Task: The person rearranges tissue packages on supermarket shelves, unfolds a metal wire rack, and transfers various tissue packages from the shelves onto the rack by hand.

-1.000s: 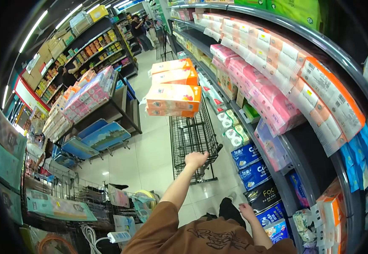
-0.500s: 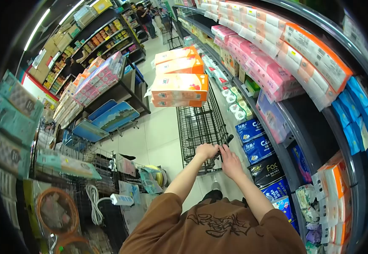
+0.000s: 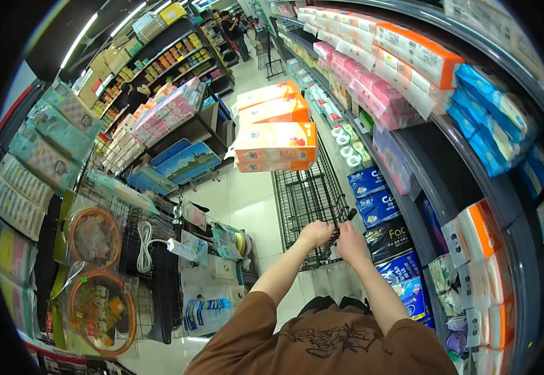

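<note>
Both my hands are at the near end of a black wire shopping cart (image 3: pixel 303 187). My left hand (image 3: pixel 317 234) is closed around the cart's handle. Close beside it, my right hand (image 3: pixel 352 242) has its fingers wrapped over the same handle, near the black grip end. Large orange-and-white tissue packs (image 3: pixel 275 140) rest across the far end of the cart, stacked and sticking out past its left side. Through the wire mesh, the cart's basket shows no goods near my hands.
Shelving on the right holds pink tissue packs (image 3: pixel 372 87), blue packs (image 3: pixel 378 206) and orange-edged packs (image 3: pixel 419 53). On the left hang a white power strip (image 3: pixel 181 250) and orange hoses (image 3: pixel 100 312). A display table (image 3: pixel 187 134) stands farther left. People (image 3: pixel 237 34) stand down the aisle.
My right hand's fingers, stretched over the handle before, are now curled around it. My view has shifted, bringing more of the left-hand goods into sight; the cart appears slightly farther right.
</note>
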`<state>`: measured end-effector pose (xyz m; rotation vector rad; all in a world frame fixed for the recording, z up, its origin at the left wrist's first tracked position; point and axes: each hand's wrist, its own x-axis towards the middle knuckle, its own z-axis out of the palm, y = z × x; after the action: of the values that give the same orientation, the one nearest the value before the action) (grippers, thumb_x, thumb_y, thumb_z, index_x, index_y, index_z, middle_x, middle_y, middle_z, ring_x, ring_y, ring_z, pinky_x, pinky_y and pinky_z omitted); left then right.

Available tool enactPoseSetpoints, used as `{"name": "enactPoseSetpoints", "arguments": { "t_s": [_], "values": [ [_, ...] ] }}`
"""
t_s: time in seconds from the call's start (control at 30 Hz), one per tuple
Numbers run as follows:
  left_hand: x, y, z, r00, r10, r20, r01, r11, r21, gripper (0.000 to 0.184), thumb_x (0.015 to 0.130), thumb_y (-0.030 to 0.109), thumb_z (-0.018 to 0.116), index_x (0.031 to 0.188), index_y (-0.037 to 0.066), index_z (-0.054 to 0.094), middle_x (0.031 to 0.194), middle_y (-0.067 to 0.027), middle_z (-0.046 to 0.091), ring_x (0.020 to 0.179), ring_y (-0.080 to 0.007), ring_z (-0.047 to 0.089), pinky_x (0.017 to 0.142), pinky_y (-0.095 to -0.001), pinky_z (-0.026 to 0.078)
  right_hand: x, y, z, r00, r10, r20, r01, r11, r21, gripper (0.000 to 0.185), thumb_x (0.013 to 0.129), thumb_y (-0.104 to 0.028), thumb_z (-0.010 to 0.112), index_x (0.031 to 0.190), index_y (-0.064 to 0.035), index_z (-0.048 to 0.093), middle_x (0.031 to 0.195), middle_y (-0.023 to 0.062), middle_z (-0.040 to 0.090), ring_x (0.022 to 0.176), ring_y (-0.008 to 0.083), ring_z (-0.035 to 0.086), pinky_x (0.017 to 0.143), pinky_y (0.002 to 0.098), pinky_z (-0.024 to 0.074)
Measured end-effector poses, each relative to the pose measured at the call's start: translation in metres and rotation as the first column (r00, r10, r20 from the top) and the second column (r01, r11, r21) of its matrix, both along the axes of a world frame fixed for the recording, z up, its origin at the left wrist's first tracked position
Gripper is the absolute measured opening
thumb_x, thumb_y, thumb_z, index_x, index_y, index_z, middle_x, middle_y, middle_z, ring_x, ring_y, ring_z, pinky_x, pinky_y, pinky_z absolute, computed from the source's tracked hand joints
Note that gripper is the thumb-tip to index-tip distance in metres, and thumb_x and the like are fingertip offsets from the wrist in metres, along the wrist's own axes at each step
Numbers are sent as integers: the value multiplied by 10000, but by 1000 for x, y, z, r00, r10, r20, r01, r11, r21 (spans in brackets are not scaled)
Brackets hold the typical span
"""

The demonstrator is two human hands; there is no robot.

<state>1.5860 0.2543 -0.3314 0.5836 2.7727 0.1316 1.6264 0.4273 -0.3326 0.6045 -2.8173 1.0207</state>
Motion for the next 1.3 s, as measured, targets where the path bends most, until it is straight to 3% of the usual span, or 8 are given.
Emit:
{"name": "enactPoseSetpoints", "arguments": {
  "t_s": [0.17,0.33,0.6,0.77,0.87,1.1,1.2,1.3],
  "values": [
    [73,29,9,998,60,-5,-60,998,16,236,924,184,480,948,16,644,916,-207,718,882,-393,707,736,-497,587,66,20,-3,998,-51,48,49,998,26,259,865,-84,551,1114,-16,529,1106,205,522,927,428,631,752,536,523],
    [149,42,-1,997,37,-62,-35,999,31,339,953,248,416,908,28,669,933,-215,718,867,-417,697,758,-533,570,142,29,-8,995,-96,40,95,995,22,249,812,-53,606,1048,-29,531,1059,173,532,933,398,633,778,514,523],
    [279,54,8,1000,22,-20,-22,1000,18,297,953,227,435,937,49,672,920,-200,725,852,-401,711,712,-519,588,270,43,-3,995,-83,58,82,997,14,205,832,-112,620,1012,-47,547,1044,162,549,892,407,633,743,525,519],
    [338,64,-11,991,128,42,-130,990,53,276,935,238,468,914,64,681,902,-181,727,827,-397,713,700,-518,587,332,55,-4,996,-68,64,69,997,-26,199,855,-153,625,999,-42,545,1038,160,558,905,406,634,748,525,519],
    [374,77,12,1000,-9,-12,9,999,38,268,907,231,496,902,32,676,884,-192,724,834,-390,714,703,-511,585,363,69,-6,992,-72,105,77,996,-38,212,861,-172,626,1008,-41,546,1049,165,555,918,410,630,768,531,514],
    [432,116,-13,991,-130,-22,131,990,56,251,918,195,487,899,-28,599,803,-236,692,757,-425,700,654,-523,578,426,116,-10,989,-83,120,91,994,-61,212,854,-183,620,989,-36,548,1036,161,548,924,400,621,765,537,505],
    [459,135,-4,984,-175,16,175,985,-3,217,914,204,553,942,7,639,893,-188,723,832,-392,717,708,-474,594,455,129,-4,973,-137,186,148,988,-47,209,846,-181,619,977,-34,548,1019,152,549,909,393,621,755,535,504],
    [468,137,3,955,-170,244,106,962,252,376,1012,297,436,1018,0,666,964,-234,714,907,-400,694,739,-493,561,483,144,-5,973,-187,138,196,980,-48,194,832,-188,628,943,-45,557,998,144,554,897,380,621,747,515,508]
  ]
}}
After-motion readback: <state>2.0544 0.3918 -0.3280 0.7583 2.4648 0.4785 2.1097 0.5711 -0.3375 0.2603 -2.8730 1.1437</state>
